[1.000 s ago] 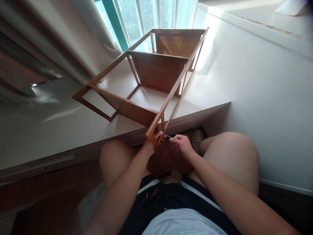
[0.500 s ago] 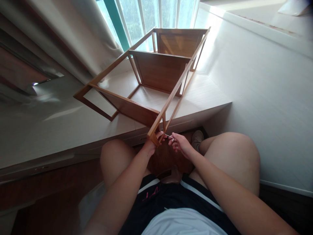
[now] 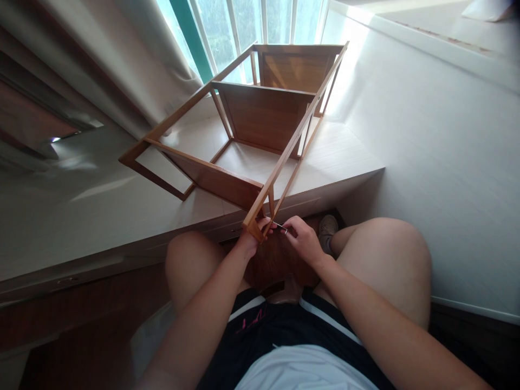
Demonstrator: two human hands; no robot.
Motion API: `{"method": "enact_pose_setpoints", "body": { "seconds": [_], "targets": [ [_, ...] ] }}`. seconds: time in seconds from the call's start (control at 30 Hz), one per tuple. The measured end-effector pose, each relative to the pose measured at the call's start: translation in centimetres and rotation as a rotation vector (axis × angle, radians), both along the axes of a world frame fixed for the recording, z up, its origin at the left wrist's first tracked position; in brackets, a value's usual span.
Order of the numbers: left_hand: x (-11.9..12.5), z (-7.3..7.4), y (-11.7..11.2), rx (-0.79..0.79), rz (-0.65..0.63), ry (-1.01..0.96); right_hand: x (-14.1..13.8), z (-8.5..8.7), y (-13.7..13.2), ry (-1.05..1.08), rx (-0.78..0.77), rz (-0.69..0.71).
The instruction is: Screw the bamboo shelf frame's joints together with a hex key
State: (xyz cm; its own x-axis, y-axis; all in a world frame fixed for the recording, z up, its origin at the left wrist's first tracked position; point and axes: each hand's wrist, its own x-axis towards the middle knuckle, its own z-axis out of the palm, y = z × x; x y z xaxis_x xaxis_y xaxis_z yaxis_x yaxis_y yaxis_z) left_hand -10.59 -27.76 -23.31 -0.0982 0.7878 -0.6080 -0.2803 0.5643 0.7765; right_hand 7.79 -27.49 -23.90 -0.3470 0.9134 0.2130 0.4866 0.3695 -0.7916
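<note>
A brown wooden shelf rack (image 3: 266,116) lies on its side, its near end sticking out past the edge of the white ledge. My left hand (image 3: 251,242) is closed around the rack's near lower corner, partly hidden behind the wooden bars. Between the thumb and fingers of my right hand (image 3: 304,239) is the bent end of a thin metal hex key (image 3: 280,226). Its long arm points left to the same corner, close to my left fingertips. Whether its tip sits in a screw is too small to tell.
The white ledge (image 3: 101,216) runs under the rack, with a drawer front below it. A white wall panel (image 3: 439,162) stands on the right. Curtains (image 3: 122,59) hang at the left by a barred window (image 3: 280,21). My knees flank the rack's near end.
My right hand has changed its hold on the hex key, with the fingers now more bent over its end. My left hand stays on the rack corner. The view has shifted slightly.
</note>
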Motion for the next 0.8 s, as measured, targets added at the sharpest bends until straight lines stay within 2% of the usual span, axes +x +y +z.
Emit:
{"method": "enact_pose_setpoints", "body": {
  "seconds": [0.33, 0.53, 0.63, 0.8],
  "targets": [
    [0.1, 0.1, 0.0, 0.004, 0.002, -0.008, 0.3, -0.3, -0.2, -0.072, 0.025, 0.035],
    [0.2, 0.3, -0.1, -0.001, 0.009, -0.005, 0.0, 0.1, -0.3, 0.065, -0.059, -0.013],
    [0.1, 0.3, -0.2, -0.005, 0.005, -0.004, -0.5, -0.1, -0.2, 0.264, -0.276, -0.103],
    [0.1, 0.2, -0.2, -0.013, 0.001, 0.002, -1.2, -0.4, 0.4, 0.724, -0.946, -0.147]
  ]
}}
